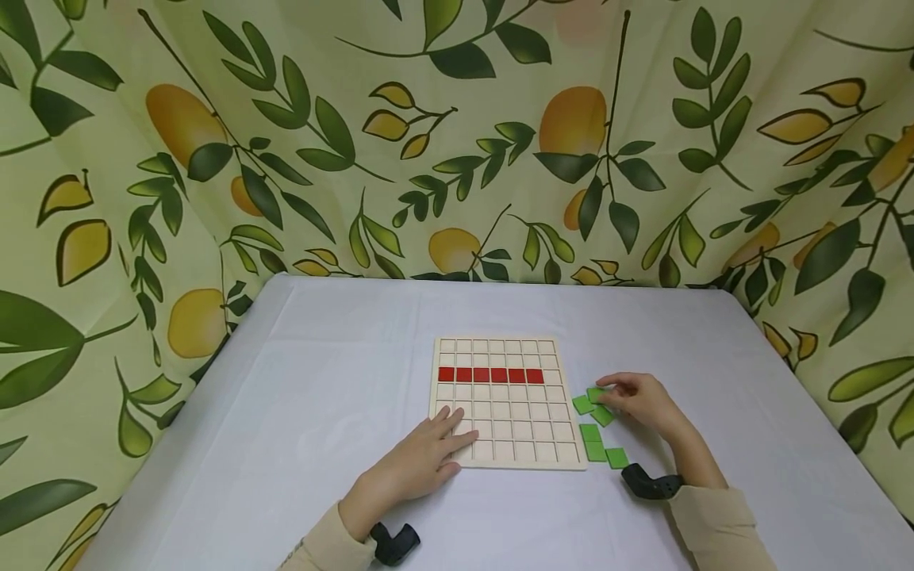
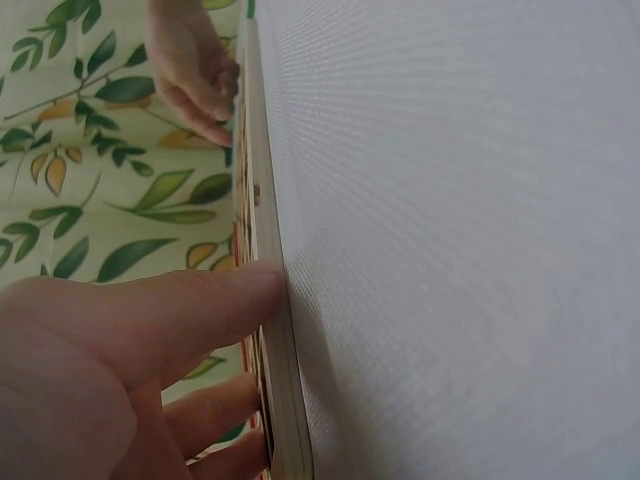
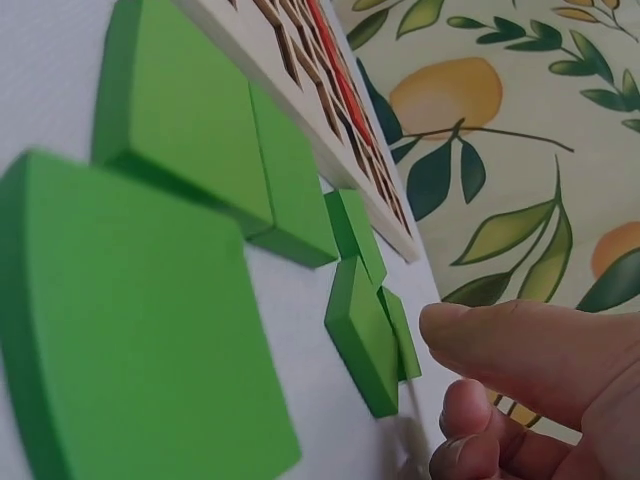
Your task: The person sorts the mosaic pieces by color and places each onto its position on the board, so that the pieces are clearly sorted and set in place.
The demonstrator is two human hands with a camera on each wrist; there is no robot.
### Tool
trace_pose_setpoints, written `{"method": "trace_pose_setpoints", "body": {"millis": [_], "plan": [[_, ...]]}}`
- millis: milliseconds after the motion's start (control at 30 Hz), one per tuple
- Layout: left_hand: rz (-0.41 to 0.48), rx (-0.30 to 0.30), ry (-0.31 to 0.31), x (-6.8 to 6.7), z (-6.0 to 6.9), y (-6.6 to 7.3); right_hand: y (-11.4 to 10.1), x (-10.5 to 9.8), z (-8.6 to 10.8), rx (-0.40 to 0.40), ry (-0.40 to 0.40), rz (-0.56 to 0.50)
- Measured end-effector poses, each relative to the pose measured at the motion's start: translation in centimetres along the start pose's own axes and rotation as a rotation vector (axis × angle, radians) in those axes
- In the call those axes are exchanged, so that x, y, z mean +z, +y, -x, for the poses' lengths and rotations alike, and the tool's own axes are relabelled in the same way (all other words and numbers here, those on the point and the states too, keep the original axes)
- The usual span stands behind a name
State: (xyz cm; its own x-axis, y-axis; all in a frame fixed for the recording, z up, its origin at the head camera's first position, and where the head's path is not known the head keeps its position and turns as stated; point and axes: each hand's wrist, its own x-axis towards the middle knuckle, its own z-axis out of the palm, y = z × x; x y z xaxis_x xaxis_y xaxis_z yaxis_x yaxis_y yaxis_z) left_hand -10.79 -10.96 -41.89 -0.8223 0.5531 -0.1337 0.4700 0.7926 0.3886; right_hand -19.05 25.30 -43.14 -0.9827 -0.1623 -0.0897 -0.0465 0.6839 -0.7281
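A pale wooden grid board lies on the white table, with a row of several red square tiles in its third row from the far side. My left hand rests on the board's near left corner, fingers spread over the squares. In the left wrist view, its thumb touches the board's side edge. Several green square tiles lie right of the board. Over the farther green tiles hovers my right hand, its thumb and bent fingers apart; nothing shows between them in the right wrist view.
A white cloth covers the table. Behind it and at both sides hangs a curtain printed with leaves and orange fruit. A black band device sits at each wrist.
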Motion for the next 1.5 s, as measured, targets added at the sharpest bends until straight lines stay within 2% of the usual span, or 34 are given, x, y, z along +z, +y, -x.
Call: {"method": "trace_pose_setpoints", "body": {"millis": [233, 1000, 1500], "plan": [[-0.005, -0.002, -0.005, 0.2, 0.1, 0.0, 0.6, 0.0, 0.1, -0.014, -0.001, 0.003], [-0.017, -0.012, -0.004, 0.3, -0.2, 0.0, 1.6, -0.3, -0.2, 0.028, -0.041, -0.037], [-0.025, -0.002, 0.001, 0.3, -0.1, -0.1, 1.5, -0.1, -0.1, -0.009, -0.029, -0.022]]}}
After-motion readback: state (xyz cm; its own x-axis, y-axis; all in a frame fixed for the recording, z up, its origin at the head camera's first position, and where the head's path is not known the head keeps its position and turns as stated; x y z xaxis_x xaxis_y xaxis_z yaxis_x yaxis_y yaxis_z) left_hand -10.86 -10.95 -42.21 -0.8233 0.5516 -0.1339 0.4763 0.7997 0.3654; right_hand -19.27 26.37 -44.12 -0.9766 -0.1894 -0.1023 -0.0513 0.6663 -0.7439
